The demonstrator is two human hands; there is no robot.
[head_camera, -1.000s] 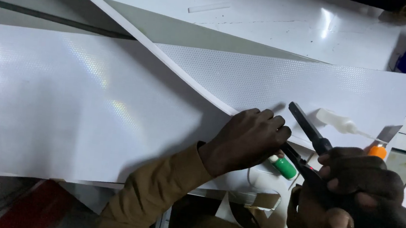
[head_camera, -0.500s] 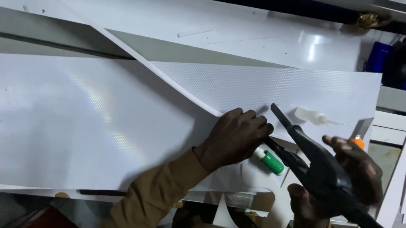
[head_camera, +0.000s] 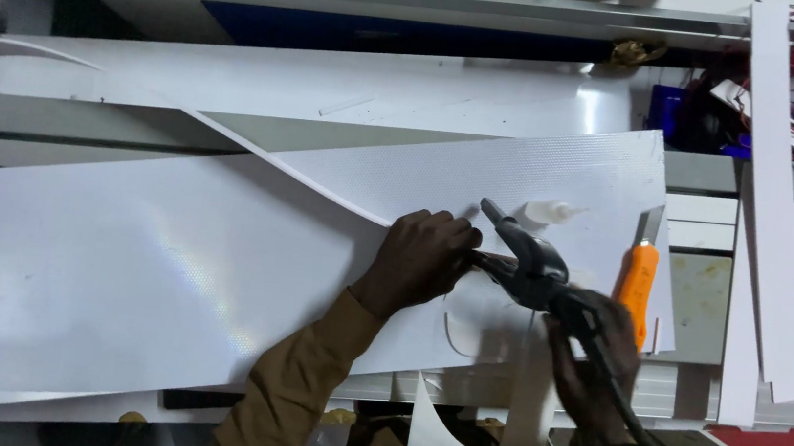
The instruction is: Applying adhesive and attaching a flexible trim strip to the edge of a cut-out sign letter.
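White textured sheet (head_camera: pixel 146 275) is lying across the bench, its upper edge curling where a second sheet (head_camera: pixel 333 84) is sitting behind it. We are pressing our left hand (head_camera: pixel 421 255) onto it, fingers curled together and pinching the sheet's edge right at the black shears (head_camera: pixel 521 256). Our right hand (head_camera: pixel 594 357) is wrapping closed around the shear handles, so we judge a cut is under way, calling for steady feeding along the edge. A small glue bottle (head_camera: pixel 544 212) and an orange utility knife (head_camera: pixel 639 278) are lying just beside the blades, crowding the path; white strips (head_camera: pixel 771 223) are leaning at the right.
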